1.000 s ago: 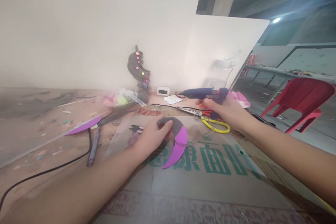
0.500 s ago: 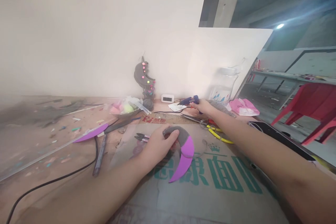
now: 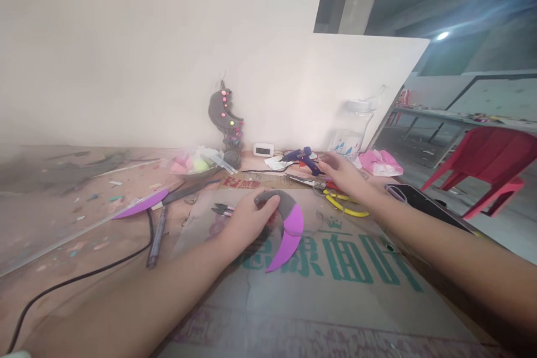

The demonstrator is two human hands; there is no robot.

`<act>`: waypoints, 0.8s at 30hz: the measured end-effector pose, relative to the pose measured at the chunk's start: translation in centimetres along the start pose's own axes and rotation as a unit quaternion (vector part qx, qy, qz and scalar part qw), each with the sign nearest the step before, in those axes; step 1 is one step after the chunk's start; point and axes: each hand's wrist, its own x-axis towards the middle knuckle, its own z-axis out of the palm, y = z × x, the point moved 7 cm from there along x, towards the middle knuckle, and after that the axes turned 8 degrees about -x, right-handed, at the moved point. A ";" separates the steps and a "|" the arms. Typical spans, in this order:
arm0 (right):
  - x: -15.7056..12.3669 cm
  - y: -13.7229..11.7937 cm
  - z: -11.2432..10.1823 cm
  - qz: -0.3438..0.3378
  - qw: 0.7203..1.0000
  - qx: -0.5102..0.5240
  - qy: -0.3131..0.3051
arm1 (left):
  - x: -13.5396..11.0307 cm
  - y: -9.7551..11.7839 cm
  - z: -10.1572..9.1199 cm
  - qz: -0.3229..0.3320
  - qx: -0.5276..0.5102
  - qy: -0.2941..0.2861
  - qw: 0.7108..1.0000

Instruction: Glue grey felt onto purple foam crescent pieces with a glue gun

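Note:
My left hand lies with its fingers pressed on a crescent-shaped craft piece, grey at the top and purple below, on a sheet of printed cardboard. My right hand hovers open and holds nothing, just right of a blue glue gun that lies on the bench near the wall. Below that hand lie scissors with yellow handles and scissors with red handles.
A finished dark crescent with coloured dots stands at the wall, beside a small white clock and a clear jar. A bowl of coloured bits, a purple cut-out, a black cable and thread snips lie left. A red chair stands right.
My right hand carried the glue gun back to the wall, set it down and let go; it now hovers open beside it. My left hand stayed on the crescent piece.

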 end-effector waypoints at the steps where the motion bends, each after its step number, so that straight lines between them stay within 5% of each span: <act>1: -1.2 -0.9 -0.4 -0.004 1.000 0.021 -0.005 | 0.0 -0.1 -0.1 0.001 -0.007 0.004 1.000; 3: -3.9 -2.8 -0.2 -0.005 0.995 0.062 -0.076 | 0.2 -0.2 -0.2 -0.003 -0.022 0.010 1.000; 6: -8.6 -5.0 1.7 0.053 0.953 0.127 -0.270 | 0.3 -0.4 -0.4 -0.008 -0.028 0.019 0.999; 11: -13.1 -7.0 3.7 0.113 0.883 0.255 -0.379 | 0.3 -0.3 -0.5 -0.009 -0.008 0.020 1.000; 19: -12.3 -7.8 3.0 -0.111 0.957 0.047 -0.264 | -0.1 0.5 -0.3 0.007 0.049 0.015 0.999; 24: -11.5 -8.9 1.8 -0.148 0.973 0.025 -0.174 | -0.3 0.7 0.1 0.015 0.095 -0.005 0.995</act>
